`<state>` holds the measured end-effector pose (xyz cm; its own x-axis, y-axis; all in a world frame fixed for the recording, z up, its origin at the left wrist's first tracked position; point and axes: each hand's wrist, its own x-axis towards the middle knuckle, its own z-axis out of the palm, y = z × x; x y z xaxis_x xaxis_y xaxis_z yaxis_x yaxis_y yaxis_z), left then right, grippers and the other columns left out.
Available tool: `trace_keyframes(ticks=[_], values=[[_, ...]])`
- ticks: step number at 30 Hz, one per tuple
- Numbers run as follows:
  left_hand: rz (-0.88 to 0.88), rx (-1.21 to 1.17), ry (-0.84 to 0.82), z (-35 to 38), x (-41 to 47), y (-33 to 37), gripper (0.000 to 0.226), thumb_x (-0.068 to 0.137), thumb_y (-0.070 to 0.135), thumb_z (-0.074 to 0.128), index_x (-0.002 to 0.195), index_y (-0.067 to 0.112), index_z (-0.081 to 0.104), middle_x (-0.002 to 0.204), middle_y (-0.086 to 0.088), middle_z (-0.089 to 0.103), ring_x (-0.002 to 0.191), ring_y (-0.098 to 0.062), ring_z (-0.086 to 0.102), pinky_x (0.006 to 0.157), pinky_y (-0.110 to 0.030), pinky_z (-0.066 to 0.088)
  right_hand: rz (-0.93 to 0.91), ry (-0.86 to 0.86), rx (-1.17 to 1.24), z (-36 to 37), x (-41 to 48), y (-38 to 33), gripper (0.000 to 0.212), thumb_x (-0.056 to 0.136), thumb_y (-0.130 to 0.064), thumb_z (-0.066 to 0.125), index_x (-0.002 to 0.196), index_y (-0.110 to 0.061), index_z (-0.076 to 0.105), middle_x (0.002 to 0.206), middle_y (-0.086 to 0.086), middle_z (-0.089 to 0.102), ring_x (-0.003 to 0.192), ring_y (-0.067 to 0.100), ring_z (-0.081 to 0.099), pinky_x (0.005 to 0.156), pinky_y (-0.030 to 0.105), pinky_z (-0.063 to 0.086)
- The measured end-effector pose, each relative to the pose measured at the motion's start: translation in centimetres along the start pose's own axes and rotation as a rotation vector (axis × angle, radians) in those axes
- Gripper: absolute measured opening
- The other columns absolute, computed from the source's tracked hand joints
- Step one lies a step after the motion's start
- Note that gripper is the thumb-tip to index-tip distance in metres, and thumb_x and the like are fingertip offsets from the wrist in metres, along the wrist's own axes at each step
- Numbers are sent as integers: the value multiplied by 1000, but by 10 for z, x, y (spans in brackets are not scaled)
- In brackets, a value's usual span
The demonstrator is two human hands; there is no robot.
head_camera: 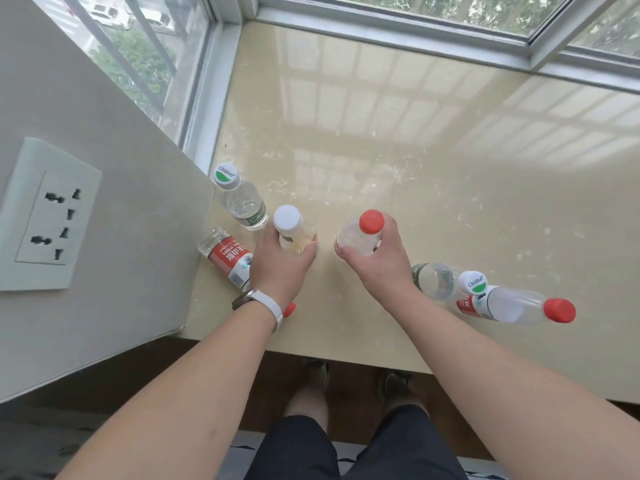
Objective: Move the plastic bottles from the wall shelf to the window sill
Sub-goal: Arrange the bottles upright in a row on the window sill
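forearms (207, 393), left hand (277, 268) fingers (309, 252) curled round white-capped bottle (289, 221), right hand (375, 263) fingers (389, 233) apparently gripping red-capped bottle (360, 233)

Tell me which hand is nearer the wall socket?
Left. The left hand, gripping the white-capped bottle, is right of the wall socket; the right hand, gripping a red-capped bottle, farther right.

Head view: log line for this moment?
left hand: grips white-cap bottle; right hand: grips red-cap bottle; both upright; sill: four more bottles
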<state>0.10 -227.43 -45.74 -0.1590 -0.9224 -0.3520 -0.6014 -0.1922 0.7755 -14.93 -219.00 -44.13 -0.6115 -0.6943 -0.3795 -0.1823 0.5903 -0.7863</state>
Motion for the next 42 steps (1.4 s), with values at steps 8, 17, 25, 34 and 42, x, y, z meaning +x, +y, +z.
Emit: trace_keyframes(ticks=[8,17,25,34,42], values=[[33,-14,97,0,27,2,51,79,36,79,124,19,59,118,1,61,111,-18,56,97,-33,44,-71,5,14,16,32,-15,56,72,-35,80,121,-35,52,121,-10,53,117,9,53,98,43,50],[1,-44,112,13,39,5,60,78,41,78,130,19,57,122,-1,59,114,-19,58,99,-39,47,-151,-54,-50,21,46,-19,58,78,-34,79,126,-30,48,122,-12,56,117,8,54,99,40,49],[23,-55,94,19,40,8,62,78,38,79,132,20,54,123,1,57,113,-18,57,96,-33,46,-212,-68,-115,14,45,-26,50,78,-26,76,121,-29,50,116,-14,56,110,9,54,94,37,50],[39,-70,73,16,32,8,68,78,37,80,138,23,50,130,5,57,123,-14,52,102,-30,41,-192,-148,-149,5,45,-18,60,80,-28,73,133,-26,44,123,-12,56,115,16,53,96,34,47],[14,-20,77,16,31,1,68,78,47,75,137,23,50,132,3,57,125,-18,52,105,-44,45,-184,-158,-138,7,43,-19,60,79,-29,72,132,-27,45,126,-13,55,117,15,53,97,37,48]])
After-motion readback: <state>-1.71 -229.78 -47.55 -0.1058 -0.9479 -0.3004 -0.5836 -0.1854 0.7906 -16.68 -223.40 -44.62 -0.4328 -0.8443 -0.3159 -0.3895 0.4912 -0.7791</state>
